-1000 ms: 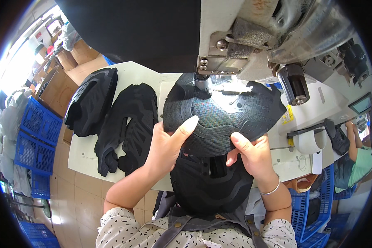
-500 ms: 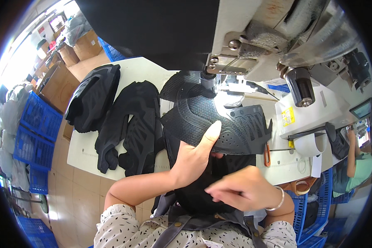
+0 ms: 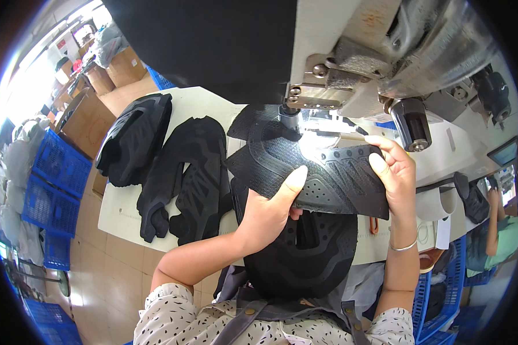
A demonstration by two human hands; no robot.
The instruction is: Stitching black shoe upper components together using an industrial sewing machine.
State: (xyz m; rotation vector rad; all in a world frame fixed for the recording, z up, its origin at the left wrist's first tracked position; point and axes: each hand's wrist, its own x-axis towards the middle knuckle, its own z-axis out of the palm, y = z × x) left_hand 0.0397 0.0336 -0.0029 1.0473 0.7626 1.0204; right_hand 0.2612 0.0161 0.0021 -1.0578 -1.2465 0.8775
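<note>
A black mesh shoe upper (image 3: 270, 158) lies under the lit head of a machine (image 3: 290, 118), which looks like an industrial sewing machine. My left hand (image 3: 270, 210) grips its near edge, thumb on top and fingers curled beneath. At the upper's right end, my right hand (image 3: 394, 172) pinches the eyelet side between thumb and fingers. Below my hands, toward my lap, rests another black upper (image 3: 305, 259), partly covered by the held one. The spot under the machine head is washed out by glare.
Flat black uppers (image 3: 193, 178) and a folded stack of uppers (image 3: 135, 138) lie on the left of the white table (image 3: 118, 213). Blue crates (image 3: 57, 178) stand at far left. An orange-handled tool (image 3: 374, 225) lies right. Another person (image 3: 501, 236) sits at far right.
My right hand has risen from near my lap to the upper's right end and taken hold of it. The lower upper is now uncovered. My left hand keeps its grip.
</note>
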